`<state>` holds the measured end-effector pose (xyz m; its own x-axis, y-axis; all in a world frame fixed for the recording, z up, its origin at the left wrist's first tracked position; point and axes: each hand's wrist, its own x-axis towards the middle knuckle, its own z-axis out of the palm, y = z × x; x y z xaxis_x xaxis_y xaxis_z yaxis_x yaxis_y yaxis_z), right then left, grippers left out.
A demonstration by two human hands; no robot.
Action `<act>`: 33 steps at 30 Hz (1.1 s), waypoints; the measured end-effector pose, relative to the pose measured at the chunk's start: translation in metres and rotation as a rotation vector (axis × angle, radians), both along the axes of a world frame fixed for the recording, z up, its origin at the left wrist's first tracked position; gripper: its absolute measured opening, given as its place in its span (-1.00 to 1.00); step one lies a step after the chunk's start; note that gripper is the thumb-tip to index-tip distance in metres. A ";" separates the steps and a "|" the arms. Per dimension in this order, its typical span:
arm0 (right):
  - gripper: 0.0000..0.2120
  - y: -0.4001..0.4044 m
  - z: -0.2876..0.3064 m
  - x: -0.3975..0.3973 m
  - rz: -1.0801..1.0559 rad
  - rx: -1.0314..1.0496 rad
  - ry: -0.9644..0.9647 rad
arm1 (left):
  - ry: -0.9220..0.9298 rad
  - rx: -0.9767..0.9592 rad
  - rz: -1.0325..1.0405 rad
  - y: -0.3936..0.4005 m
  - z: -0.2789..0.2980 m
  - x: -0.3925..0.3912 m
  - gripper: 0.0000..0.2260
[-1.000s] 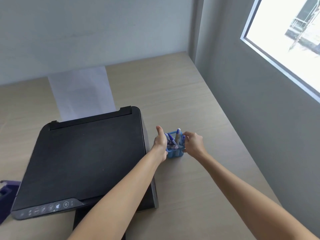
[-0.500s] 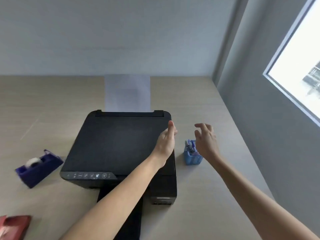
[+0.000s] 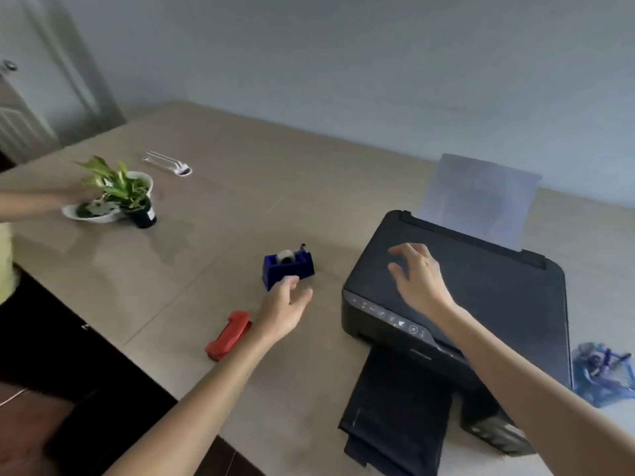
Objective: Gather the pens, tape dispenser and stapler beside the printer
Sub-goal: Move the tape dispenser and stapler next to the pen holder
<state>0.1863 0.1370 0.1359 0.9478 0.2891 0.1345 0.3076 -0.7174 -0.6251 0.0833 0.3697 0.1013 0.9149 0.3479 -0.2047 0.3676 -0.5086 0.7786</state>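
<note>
A black printer (image 3: 481, 304) stands on the right part of the wooden table. The blue mesh pen holder (image 3: 604, 372) with pens sits just right of it. A dark blue tape dispenser (image 3: 287, 269) rests left of the printer, and a red stapler (image 3: 228, 336) lies nearer the front edge. My left hand (image 3: 283, 310) is open, fingers spread, just in front of the tape dispenser and right of the stapler. My right hand (image 3: 417, 278) hovers open over the printer lid, holding nothing.
A potted plant (image 3: 132, 194) and a white dish (image 3: 91, 213) stand at the far left, with another person's hand (image 3: 74, 194) at them. A clear item (image 3: 168, 163) lies behind. The table's front edge (image 3: 147, 369) runs diagonally at the left. Paper (image 3: 477, 197) sticks up behind the printer.
The view has swung left. Both hands let go of the pen holder beside the printer; my left hand moved across to the tape dispenser and my right hand came over the printer lid.
</note>
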 end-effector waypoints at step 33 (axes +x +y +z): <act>-0.55 0.268 -0.115 0.103 0.599 -0.691 0.093 | 0.312 -0.054 0.013 0.158 -0.080 -0.093 -0.71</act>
